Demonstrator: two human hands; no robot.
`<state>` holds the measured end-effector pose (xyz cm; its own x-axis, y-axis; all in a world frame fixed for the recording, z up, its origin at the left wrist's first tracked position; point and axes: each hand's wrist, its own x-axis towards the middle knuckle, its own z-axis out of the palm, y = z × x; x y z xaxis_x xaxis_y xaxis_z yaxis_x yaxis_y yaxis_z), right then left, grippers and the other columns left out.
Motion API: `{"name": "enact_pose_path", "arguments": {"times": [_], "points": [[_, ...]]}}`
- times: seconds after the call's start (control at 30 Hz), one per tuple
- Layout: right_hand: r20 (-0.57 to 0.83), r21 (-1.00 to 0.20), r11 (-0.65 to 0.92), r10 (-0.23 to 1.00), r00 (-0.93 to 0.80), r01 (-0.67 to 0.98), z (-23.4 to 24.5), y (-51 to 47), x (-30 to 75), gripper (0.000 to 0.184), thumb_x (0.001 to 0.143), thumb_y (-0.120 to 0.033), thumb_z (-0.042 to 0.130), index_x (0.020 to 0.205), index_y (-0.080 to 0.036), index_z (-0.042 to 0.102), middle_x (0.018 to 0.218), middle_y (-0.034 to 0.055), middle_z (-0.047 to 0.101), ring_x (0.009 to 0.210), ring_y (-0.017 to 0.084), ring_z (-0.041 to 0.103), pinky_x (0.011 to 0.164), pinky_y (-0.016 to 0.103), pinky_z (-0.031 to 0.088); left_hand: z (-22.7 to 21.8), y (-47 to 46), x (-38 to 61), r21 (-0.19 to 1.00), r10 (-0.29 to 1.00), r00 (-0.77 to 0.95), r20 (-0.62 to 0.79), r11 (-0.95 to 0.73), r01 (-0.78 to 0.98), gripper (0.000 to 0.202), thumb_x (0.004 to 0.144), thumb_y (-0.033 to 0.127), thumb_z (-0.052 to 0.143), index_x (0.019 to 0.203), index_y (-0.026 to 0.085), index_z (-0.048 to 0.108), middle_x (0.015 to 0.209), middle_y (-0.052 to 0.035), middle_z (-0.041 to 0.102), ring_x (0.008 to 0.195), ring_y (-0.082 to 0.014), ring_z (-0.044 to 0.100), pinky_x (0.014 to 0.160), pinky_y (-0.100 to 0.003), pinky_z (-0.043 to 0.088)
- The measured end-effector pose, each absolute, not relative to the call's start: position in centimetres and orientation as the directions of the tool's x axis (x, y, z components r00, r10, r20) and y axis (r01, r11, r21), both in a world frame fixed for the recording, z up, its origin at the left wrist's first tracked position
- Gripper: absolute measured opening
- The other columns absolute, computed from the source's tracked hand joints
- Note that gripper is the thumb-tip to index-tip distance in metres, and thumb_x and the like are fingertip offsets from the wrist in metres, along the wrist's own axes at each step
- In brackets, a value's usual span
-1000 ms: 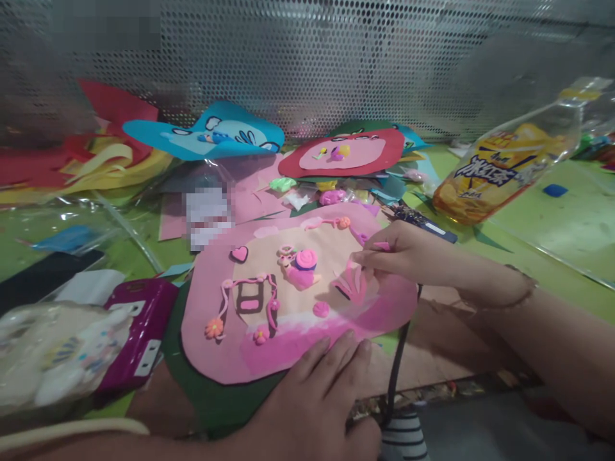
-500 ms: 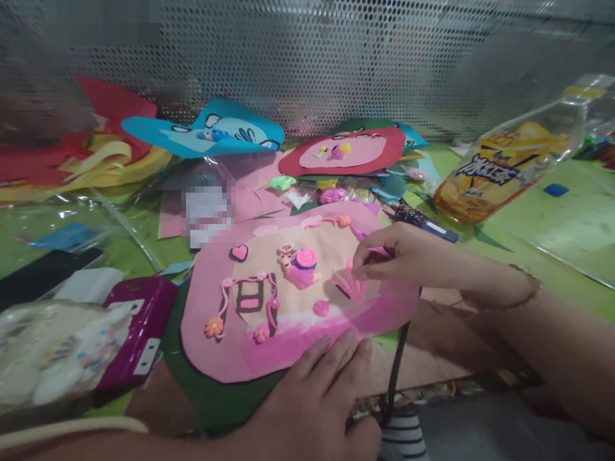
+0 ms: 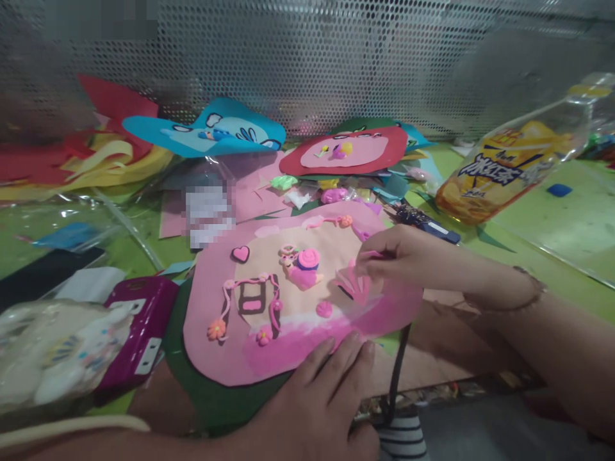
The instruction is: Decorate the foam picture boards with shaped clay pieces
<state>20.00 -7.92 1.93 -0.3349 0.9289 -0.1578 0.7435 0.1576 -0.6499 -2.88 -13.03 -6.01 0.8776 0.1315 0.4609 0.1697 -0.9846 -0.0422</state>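
A pink paper picture [image 3: 206, 275] with a beige middle lies in front of me, decorated with clay pieces. A pink snail [image 3: 305, 266] sits at its centre, beside a dark frame [image 3: 252, 298] edged with clay strands and flowers. My left hand [image 3: 317, 390] rests flat with fingers stretched onto the picture's lower edge. Over the right side, my right hand [image 3: 401, 259] is closed in a pinch, just above a pink fan-shaped piece [image 3: 353, 285]. A bit of pink shows between its fingers; whether it is held I cannot tell.
An iced-tea bottle [image 3: 504, 166] leans at the right. Blue [image 3: 158, 131] and red [image 3: 298, 160] paper pictures lie behind, near small clay lumps [image 3: 334, 195]. At the left are a purple case [image 3: 139, 326] and a clear pouch [image 3: 62, 352]. A perforated metal panel [image 3: 307, 64] stands at the back.
My right hand has shifted very slightly and still pinches over the fan-shaped piece. The fan-shaped piece shows a little more fully. My left hand stays on the lower edge.
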Motion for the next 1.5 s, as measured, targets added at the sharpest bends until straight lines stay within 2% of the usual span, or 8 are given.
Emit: {"name": "enact_pose_path", "arguments": {"times": [0.1,0.2,0.37,0.6,0.8,0.97,1.23,1.5], "points": [[-0.148,-0.634,0.186,0.924,-0.354,0.75,1.9,-7.8,19.9,0.024,0.081,-0.037,0.056,0.075,-0.016,0.066,0.064,-0.0006,0.061,0.056,0.01,0.051,0.049,0.02,0.035,-5.9,-13.0,-3.0,-0.054,0.108,0.906,0.41,-0.988,0.142,0.015,0.087,0.027,0.048,0.085,0.017,0.059,0.125,-0.0117,0.057,0.12,-0.0256,0.049,0.098,-0.037,0.039],[-0.144,-0.667,0.187,0.917,-0.371,0.721,2.0,-7.9,19.8,0.017,0.079,-0.031,0.058,0.079,-0.017,0.068,0.074,0.0005,0.066,0.065,0.011,0.057,0.056,0.021,0.04,-5.9,-13.1,-3.0,-0.05,0.134,0.904,0.405,-0.984,0.168,0.023,0.089,0.029,0.046,0.102,0.016,0.061,0.129,-0.01,0.054,0.123,-0.0233,0.046,0.1,-0.035,0.037],[-0.137,-0.658,0.278,0.87,-0.473,0.7,2.5,-8.2,19.8,0.018,0.083,-0.025,0.053,0.088,-0.018,0.069,0.082,0.0028,0.066,0.07,0.012,0.058,0.061,0.022,0.042,-6.1,-13.0,-2.9,-0.025,0.122,0.917,0.379,-0.99,0.142,0.039,0.096,0.034,0.036,0.125,0.013,0.052,0.13,-0.0013,0.054,0.123,-0.0178,0.043,0.1,-0.028,0.036],[-0.178,-0.605,0.314,0.843,-0.508,0.732,2.3,-8.4,19.5,0.015,0.084,-0.014,0.05,0.087,-0.018,0.064,0.082,0.002,0.065,0.068,0.011,0.057,0.058,0.021,0.04,-6.2,-13.0,-2.9,-0.018,0.118,0.915,0.387,-0.991,0.136,0.039,0.096,0.033,0.034,0.125,0.013,0.052,0.13,0.0005,0.054,0.124,-0.017,0.042,0.1,-0.028,0.034],[-0.089,-0.542,0.405,0.843,-0.53,0.736,1.7,-8.4,19.6,0.009,0.086,-0.018,0.051,0.086,-0.017,0.06,0.081,0.0024,0.063,0.068,0.011,0.055,0.06,0.021,0.039,-6.2,-13.0,-3.0,-0.013,0.115,0.918,0.379,-0.991,0.13,0.04,0.096,0.036,0.035,0.125,0.014,0.052,0.129,0.0016,0.055,0.123,-0.0169,0.043,0.101,-0.028,0.033],[-0.091,-0.565,0.47,0.781,-0.618,0.678,1.9,-8.5,19.4,0.011,0.088,-0.014,0.048,0.086,-0.017,0.058,0.085,0.0024,0.061,0.076,0.011,0.055,0.066,0.02,0.039,-6.1,-12.9,-2.9,-0.024,0.114,0.918,0.38,-0.991,0.134,0.039,0.097,0.035,0.035,0.124,0.015,0.053,0.129,0.0021,0.055,0.123,-0.0165,0.042,0.101,-0.028,0.032],[-0.049,-0.474,0.57,0.743,-0.667,0.67,1.6,-8.5,19.2,0.019,0.093,-0.016,0.043,0.079,-0.014,0.055,0.08,0.0033,0.053,0.07,0.012,0.049,0.065,0.023,0.036,-5.6,-13.0,-2.9,-0.049,0.108,0.93,0.352,-0.99,0.134,0.039,0.097,0.036,0.036,0.125,0.015,0.052,0.13,0.0038,0.054,0.123,-0.0156,0.041,0.1,-0.026,0.032],[-0.071,-0.47,0.583,0.724,-0.687,0.663,1.5,-8.6,19.1,0.019,0.093,-0.012,0.042,0.08,-0.013,0.056,0.084,0.0039,0.053,0.074,0.012,0.05,0.068,0.024,0.037,-5.6,-13.1,-2.8,-0.054,0.115,0.925,0.363,-0.988,0.144,0.039,0.096,0.037,0.036,0.125,0.015,0.053,0.13,0.0034,0.054,0.124,-0.0166,0.04,0.1,-0.027,0.032]]}}
